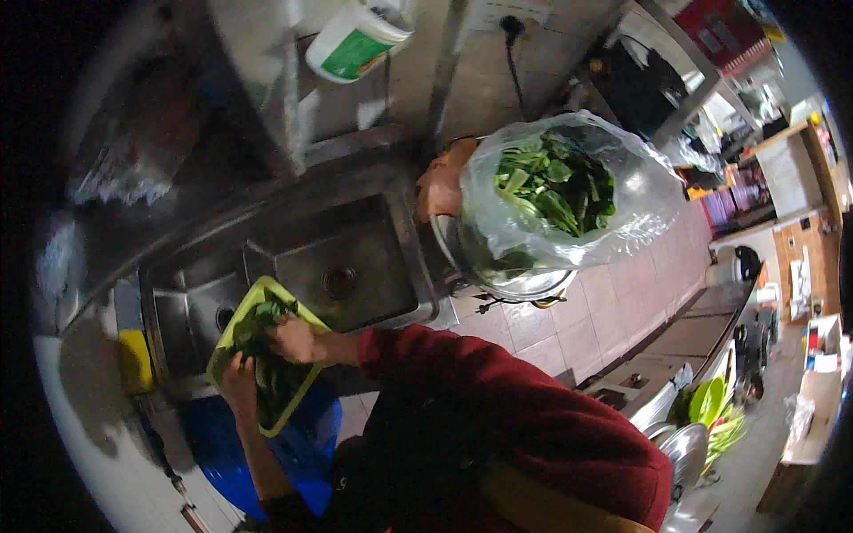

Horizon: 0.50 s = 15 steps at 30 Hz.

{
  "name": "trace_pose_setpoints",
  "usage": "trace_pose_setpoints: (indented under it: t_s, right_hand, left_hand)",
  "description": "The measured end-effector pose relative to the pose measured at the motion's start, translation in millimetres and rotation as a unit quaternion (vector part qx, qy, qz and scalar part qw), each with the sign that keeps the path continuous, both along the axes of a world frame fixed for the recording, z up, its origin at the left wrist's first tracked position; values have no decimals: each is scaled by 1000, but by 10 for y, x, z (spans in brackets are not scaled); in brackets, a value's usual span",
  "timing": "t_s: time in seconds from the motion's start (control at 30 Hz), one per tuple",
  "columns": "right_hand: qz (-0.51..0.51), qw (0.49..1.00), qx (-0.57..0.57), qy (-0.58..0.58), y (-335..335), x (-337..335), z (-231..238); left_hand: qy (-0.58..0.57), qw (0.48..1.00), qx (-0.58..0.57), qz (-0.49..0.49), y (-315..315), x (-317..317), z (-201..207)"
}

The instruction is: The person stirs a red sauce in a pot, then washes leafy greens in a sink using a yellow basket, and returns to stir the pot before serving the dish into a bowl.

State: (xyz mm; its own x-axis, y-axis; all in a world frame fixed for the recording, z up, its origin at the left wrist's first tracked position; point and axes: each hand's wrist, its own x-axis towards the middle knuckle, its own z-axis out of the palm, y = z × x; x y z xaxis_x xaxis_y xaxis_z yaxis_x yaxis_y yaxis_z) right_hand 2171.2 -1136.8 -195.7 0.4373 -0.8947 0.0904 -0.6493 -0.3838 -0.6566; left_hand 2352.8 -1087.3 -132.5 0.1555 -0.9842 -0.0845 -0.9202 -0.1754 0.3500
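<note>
A yellow-green rectangular basket (311,377) stands tilted over the front left of the metal sink, with dark leafy greens (271,377) inside. My right hand (296,340) reaches in from the right, its fingers closed among the leaves. At the basket's left side my left hand (238,384) has its fingers bent round some of the same greens; the fingertips are partly hidden by leaves. To the right of the sink, a clear plastic bag (644,191) gapes around more leafy greens (555,182), resting on a round metal vessel (533,289).
The double-basin sink (426,266) lies ahead. A blue tub (311,457) sits below the basket. At the sink's left is a yellow item (135,361); a white-and-green bucket (360,44) is by the wall. A pinkish-brown thing (442,185), unclear in kind, touches the bag.
</note>
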Motion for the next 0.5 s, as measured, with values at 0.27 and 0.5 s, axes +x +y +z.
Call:
trace_pose_setpoints:
  t_s: [0.27,0.5]
  right_hand:
    - [134,963,68,-222,766,-1687,935]
    - [-74,961,97,-250,1351,-2869,1068]
  left_hand:
    - [282,910,-128,-277,-419,-2163,1853]
    - [149,749,-124,-633,-1326,-4981,1901]
